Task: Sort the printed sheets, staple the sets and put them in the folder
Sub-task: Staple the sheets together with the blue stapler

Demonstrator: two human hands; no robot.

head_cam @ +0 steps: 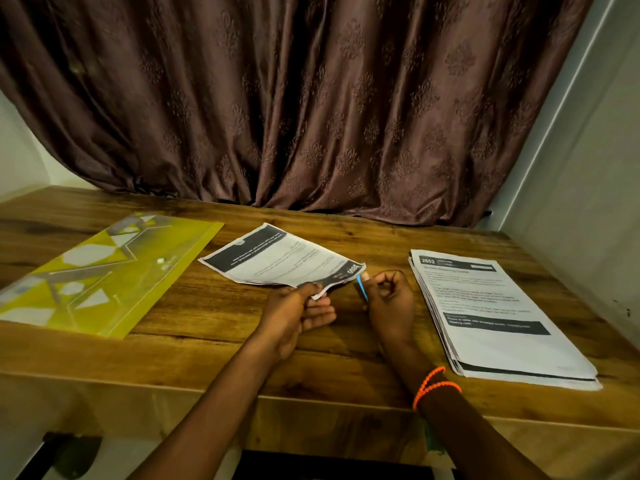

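A small set of printed sheets (277, 259) lies upside down to me in the middle of the wooden table (194, 344). My left hand (294, 315) pinches its near corner and lifts it slightly. My right hand (389, 303) is closed around a small blue stapler (362, 291), of which only a thin edge shows, right beside that same corner. A thick stack of printed sheets (491, 317) rests flat on the right. The yellow-green folder (100, 271) lies shut on the left.
A brown patterned curtain (311, 105) hangs behind the table's far edge. A pale wall (588, 202) closes off the right side. An orange bead bracelet (433, 386) circles my right wrist.
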